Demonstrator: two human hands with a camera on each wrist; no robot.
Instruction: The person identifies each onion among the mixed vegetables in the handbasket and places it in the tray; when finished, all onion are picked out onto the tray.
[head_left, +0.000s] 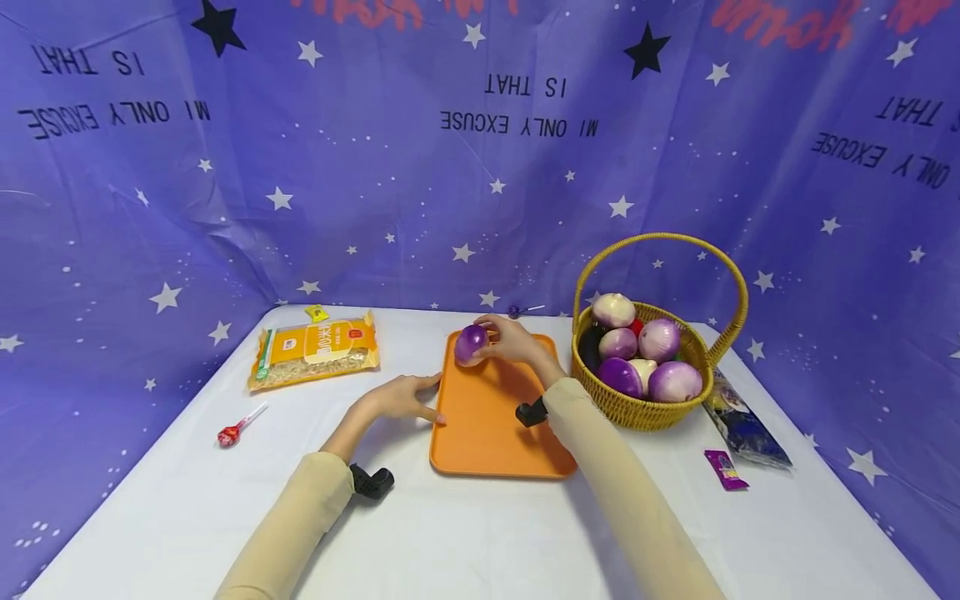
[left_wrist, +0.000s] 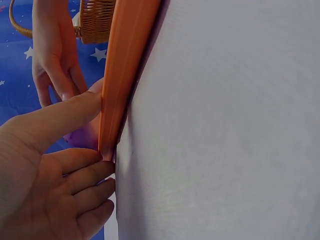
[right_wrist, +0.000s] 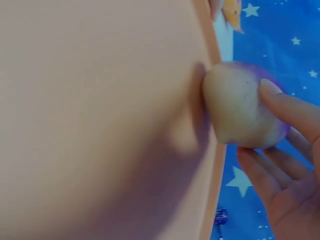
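Note:
A purple-and-white onion is at the far left corner of the orange tray, pinched between the thumb and fingers of my right hand. The right wrist view shows the onion's pale side against the tray, with the thumb on its purple side and the fingers below. My left hand is at the tray's left edge, thumb and forefinger spread apart along it. In the left wrist view, its thumb and fingertips touch the tray's rim.
Right of the tray stands a wicker basket with a tall handle, full of several similar onions. A dark packet and a purple sweet lie beside it. On the left are a grain bag, a red lollipop and a yellow sweet.

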